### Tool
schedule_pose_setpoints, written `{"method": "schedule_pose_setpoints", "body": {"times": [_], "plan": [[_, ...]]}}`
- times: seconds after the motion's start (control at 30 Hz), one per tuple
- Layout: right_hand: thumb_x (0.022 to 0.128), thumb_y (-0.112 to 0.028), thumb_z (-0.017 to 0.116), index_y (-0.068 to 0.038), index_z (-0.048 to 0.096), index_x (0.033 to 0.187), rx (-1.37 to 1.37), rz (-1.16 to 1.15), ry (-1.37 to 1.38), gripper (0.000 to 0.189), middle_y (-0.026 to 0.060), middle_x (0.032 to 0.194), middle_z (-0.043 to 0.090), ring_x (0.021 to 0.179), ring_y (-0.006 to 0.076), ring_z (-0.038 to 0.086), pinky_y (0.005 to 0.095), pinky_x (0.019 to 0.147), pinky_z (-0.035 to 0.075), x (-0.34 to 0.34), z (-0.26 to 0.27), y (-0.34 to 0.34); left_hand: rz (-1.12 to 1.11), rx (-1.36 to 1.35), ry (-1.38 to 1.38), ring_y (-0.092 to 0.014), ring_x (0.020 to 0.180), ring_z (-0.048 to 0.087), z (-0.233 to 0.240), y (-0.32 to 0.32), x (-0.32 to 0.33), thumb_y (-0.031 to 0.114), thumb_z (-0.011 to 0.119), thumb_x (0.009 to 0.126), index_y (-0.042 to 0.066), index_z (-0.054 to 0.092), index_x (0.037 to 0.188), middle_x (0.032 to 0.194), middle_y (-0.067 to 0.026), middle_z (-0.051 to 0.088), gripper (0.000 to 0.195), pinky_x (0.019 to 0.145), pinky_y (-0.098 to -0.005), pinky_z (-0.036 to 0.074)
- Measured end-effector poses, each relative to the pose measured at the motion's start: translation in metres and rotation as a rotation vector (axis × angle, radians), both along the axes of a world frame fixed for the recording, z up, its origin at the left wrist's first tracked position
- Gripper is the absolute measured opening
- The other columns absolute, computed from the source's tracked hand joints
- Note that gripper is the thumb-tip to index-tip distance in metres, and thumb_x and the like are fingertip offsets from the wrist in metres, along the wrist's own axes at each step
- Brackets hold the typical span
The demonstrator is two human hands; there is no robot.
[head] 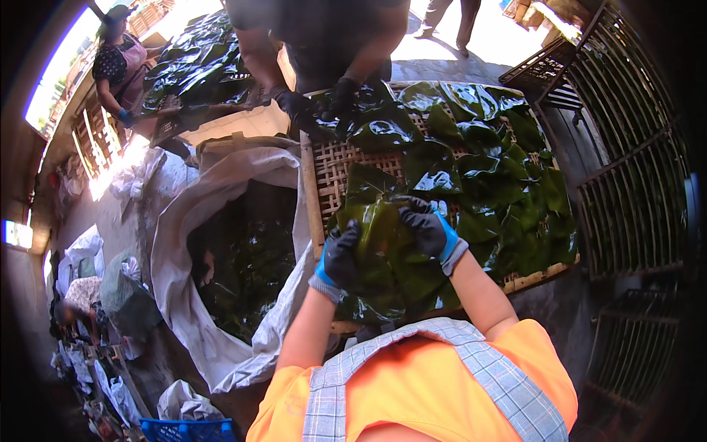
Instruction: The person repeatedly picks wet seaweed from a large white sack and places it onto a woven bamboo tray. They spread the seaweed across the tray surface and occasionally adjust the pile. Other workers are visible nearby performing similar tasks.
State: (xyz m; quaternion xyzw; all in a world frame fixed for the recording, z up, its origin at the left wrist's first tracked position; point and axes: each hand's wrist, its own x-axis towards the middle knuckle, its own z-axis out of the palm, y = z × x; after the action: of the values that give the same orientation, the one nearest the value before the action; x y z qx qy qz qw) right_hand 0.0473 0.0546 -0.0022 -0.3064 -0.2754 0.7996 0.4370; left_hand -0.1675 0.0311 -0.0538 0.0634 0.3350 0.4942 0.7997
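Note:
My left hand [339, 258], in a black glove with a blue band, grips the left edge of a wet green sheet of seaweed [381, 229] that looks like kelp. On the opposite edge of this sheet is my right hand [432, 227], gloved alike, with its fingers pinched on it. The sheet is held above the near left part of a woven bamboo tray [330, 179]. Glossy seaweed pieces [486, 182] lie flat and overlapping over much of the tray. Bare weave shows at its left side.
Left of the tray stands an open white sack [165, 248] with dark seaweed [248, 271] inside. Across the tray, a co-worker's gloved hands [326, 110] touch seaweed. Slatted racks [629, 154] stand at right. Another person [119, 72] stands by a second loaded tray [193, 61]. A blue crate [188, 431] sits lower left.

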Motion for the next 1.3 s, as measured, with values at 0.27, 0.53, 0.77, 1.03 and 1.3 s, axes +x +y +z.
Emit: {"method": "schedule_pose_setpoints", "body": {"times": [0.27, 0.53, 0.77, 1.03, 1.3], "plan": [[0.084, 0.004, 0.057, -0.004, 0.061, 0.113, 0.222, -0.516, -0.343, 0.030, -0.0001, 0.100, 0.064, 0.085, 0.0068, 0.056, 0.0230, 0.077, 0.047, 0.001, -0.072, 0.142, 0.114, 0.518, 0.701, -0.012, 0.079, 0.059, -0.030, 0.188, 0.023, 0.008, 0.061, 0.088, 0.001, 0.064, 0.098, 0.091, -0.0057, 0.067, 0.013, 0.071, -0.0262, 0.047], [0.091, -0.021, 0.044, -0.013, 0.063, 0.085, -0.462, -0.441, 0.220, 0.022, 0.0005, 0.068, 0.057, 0.055, 0.0102, 0.048, 0.0233, 0.053, 0.041, 0.031, -0.182, 0.209, -0.243, 0.449, 1.296, -0.029, 0.090, 0.063, -0.129, 0.253, 0.023, 0.027, 0.044, 0.093, 0.000, 0.064, 0.102, 0.099, -0.0122, 0.067, 0.034, 0.083, -0.0370, 0.046], [0.084, -0.006, 0.053, -0.002, 0.062, 0.099, 0.071, -0.324, -0.740, 0.017, 0.0073, 0.083, 0.061, 0.075, 0.0181, 0.053, 0.0302, 0.072, 0.046, -0.004, -0.150, 0.197, -0.470, 0.499, 1.545, -0.037, 0.097, 0.060, -0.118, 0.243, -0.025, 0.036, 0.056, 0.086, 0.008, 0.066, 0.100, 0.101, -0.0189, 0.065, 0.033, 0.083, -0.0411, 0.046], [0.085, -0.009, 0.050, -0.007, 0.052, 0.115, 0.372, -0.175, -1.735, 0.030, 0.0220, 0.115, 0.057, 0.095, 0.0383, 0.060, 0.0452, 0.080, 0.050, -0.020, -0.095, 0.149, -0.158, 0.351, 1.901, -0.039, 0.095, 0.059, -0.080, 0.214, 0.029, 0.028, 0.042, 0.095, 0.010, 0.057, 0.115, 0.109, -0.0174, 0.062, 0.031, 0.081, -0.0420, 0.049], [0.084, -0.016, 0.054, -0.010, 0.049, 0.126, 0.538, -0.262, -1.832, 0.042, 0.0184, 0.137, 0.041, 0.116, 0.0351, 0.049, 0.0437, 0.090, 0.047, -0.007, -0.121, 0.135, 0.368, 0.609, 1.022, -0.012, 0.093, 0.057, -0.087, 0.182, 0.021, -0.002, 0.056, 0.087, 0.000, 0.054, 0.117, 0.106, -0.0057, 0.062, 0.030, 0.082, -0.0247, 0.045]]}}
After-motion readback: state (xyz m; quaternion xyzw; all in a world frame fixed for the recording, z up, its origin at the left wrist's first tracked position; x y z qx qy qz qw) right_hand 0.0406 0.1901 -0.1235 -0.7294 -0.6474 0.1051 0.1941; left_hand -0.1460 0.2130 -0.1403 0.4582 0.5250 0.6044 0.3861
